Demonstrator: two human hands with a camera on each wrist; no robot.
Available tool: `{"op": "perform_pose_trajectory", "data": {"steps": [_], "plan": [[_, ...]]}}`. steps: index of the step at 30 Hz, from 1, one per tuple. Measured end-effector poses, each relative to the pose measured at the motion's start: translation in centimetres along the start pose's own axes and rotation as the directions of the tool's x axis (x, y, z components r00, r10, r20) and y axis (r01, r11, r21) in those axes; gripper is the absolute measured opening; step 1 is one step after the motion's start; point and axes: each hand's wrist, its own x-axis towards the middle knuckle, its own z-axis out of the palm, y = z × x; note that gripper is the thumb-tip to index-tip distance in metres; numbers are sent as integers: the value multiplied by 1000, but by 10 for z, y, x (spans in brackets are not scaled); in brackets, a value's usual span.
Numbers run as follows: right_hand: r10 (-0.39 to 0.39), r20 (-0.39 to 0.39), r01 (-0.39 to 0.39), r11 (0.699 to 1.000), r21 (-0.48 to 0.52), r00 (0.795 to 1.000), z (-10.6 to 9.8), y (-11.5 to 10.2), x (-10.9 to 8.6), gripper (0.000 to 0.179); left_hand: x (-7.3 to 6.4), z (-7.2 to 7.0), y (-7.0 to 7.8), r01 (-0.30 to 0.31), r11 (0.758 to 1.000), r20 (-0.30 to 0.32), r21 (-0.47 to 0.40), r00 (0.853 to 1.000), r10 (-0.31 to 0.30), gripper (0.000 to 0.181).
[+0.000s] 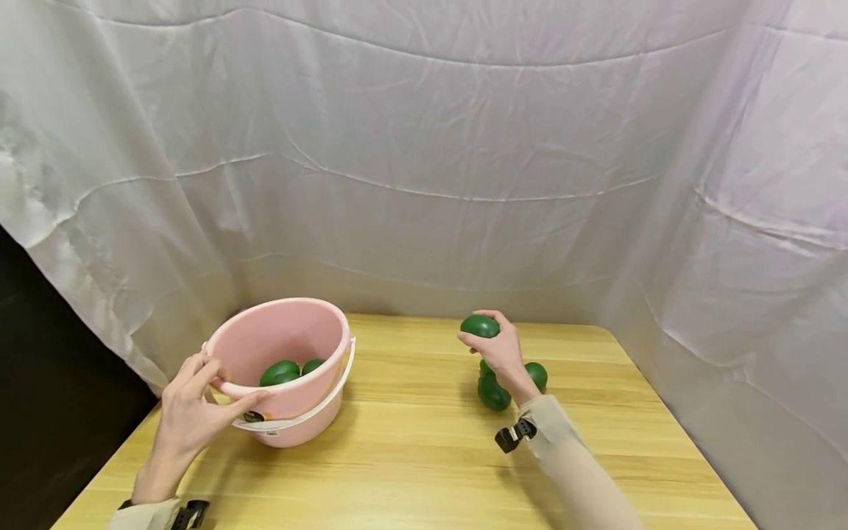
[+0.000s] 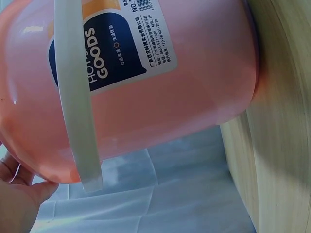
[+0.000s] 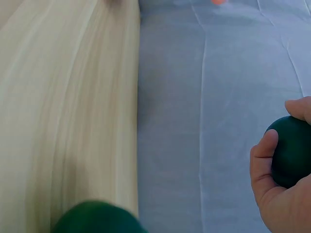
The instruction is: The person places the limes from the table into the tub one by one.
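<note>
My left hand [image 1: 188, 408] grips the near-left rim of a pink bucket [image 1: 301, 405], thumb outside and fingers over the edge. In the left wrist view the thumb [image 2: 43, 190] presses on the bucket below its white handle [image 2: 77, 97]. Smooth dark green oval fruits [image 1: 280, 372] lie inside the bucket. On the right, my right hand [image 1: 500, 350] holds another green oval fruit [image 1: 480, 325] between thumb and fingers, raised over the table. Beneath that hand, several more green fruits [image 1: 493, 392] sit together on the table, partly hidden by the wrist.
The wooden table [image 1: 411, 456] has a pale wood-grain top. Grey-white cloth [image 1: 424, 221] hangs behind it and along the right side. Dark material [image 1: 53, 383] shows beyond the left edge. Each wrist wears a black strap with a small device [image 1: 515, 436].
</note>
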Motion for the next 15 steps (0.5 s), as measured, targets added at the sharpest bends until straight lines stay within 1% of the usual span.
{"op": "perform_pose_trajectory", "data": {"steps": [4, 8, 11, 15], "plan": [[-12, 35, 10, 999, 37, 999, 15, -6, 1, 50, -1, -1, -1, -12, 1000, -2, 1, 1000, 12, 56], [-24, 87, 23, 1000, 21, 996, 29, -14, 1, 48, -1, 0, -2, -12, 1000, -1, -5, 1000, 12, 55], [-47, 129, 47, 999, 2, 991, 40, -18, 0, 48, -1, 1, -3, -17, 1000, -7, -18, 1000, 17, 55], [-73, 173, 68, 997, 32, 982, 53, -22, -1, 46, -1, 1, -4, -21, 999, -16, -25, 1000, 21, 56]]}}
